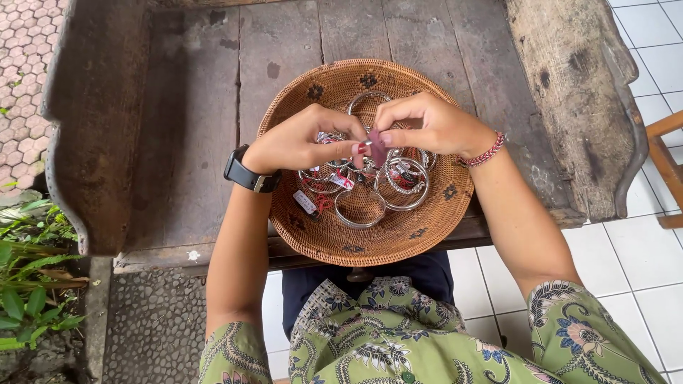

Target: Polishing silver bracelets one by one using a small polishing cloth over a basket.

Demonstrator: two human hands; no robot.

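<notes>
Pink cloth [378, 147] sits pinched between my two hands above the middle of the round woven basket [299, 220]. My right hand [427, 124] has thumb and forefinger closed tight on its upper edge; my left hand [302, 142] curls its fingers narrow around a small silver piece pressed against the cloth, though I cannot tell exactly what that piece is. Silver bangles [380, 192] with tags lie heaped in the basket on the weathered wooden table [199, 142].
</notes>
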